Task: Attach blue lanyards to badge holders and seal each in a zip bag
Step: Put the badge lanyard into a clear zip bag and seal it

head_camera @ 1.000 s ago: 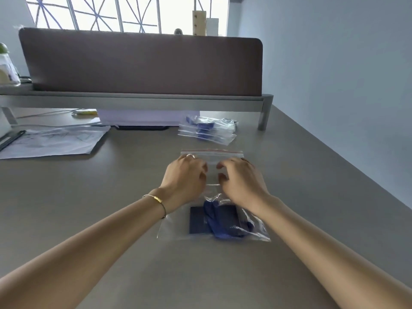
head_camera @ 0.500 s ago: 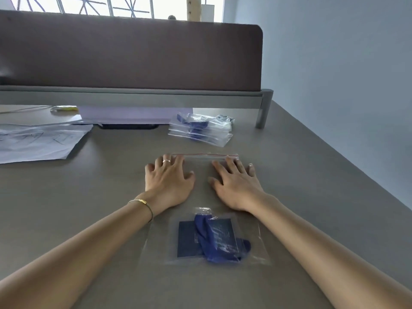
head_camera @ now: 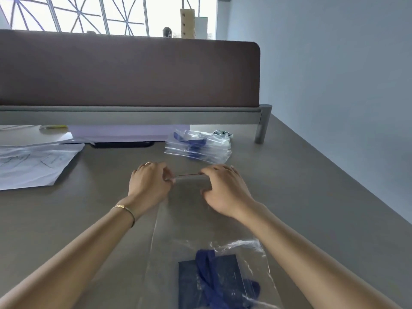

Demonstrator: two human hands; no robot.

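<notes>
Both hands were on the far edge of the zip bag (head_camera: 189,219), which lay flat on the grey desk (head_camera: 312,208) right in front of me. My left hand (head_camera: 149,183) had its fingers curled and pinched the left end of the red zip strip (head_camera: 187,175) — ring visible on 1 finger, thin gold bracelet (head_camera: 126,210) on the wrist. My right hand (head_camera: 225,188) was curled the same way and pinched the right end of the strip, thumb tucked under on the near side. The strip ran taut between the 2 hands. Could not tell if the seal was fully pressed closed along that stretch.

Inside the bag, at the near end by my forearms, sat the dark badge holder (head_camera: 189,284) with the blue lanyard (head_camera: 211,273) bunched on top of it and spilling to its right. The plastic above them was crinkled; the middle of the bag was flat and see-through.

Just beyond my hands, slightly right, a stack of bagged sets (head_camera: 197,144) rested on the desk — blue lanyards showing through the plastic. To the left lay a sheet of paper (head_camera: 33,166) with faint line drawings. A dark flat object (head_camera: 122,144) sat under the edge of the raised shelf (head_camera: 133,114), and a brown partition panel (head_camera: 129,70) stood on that shelf.
</notes>
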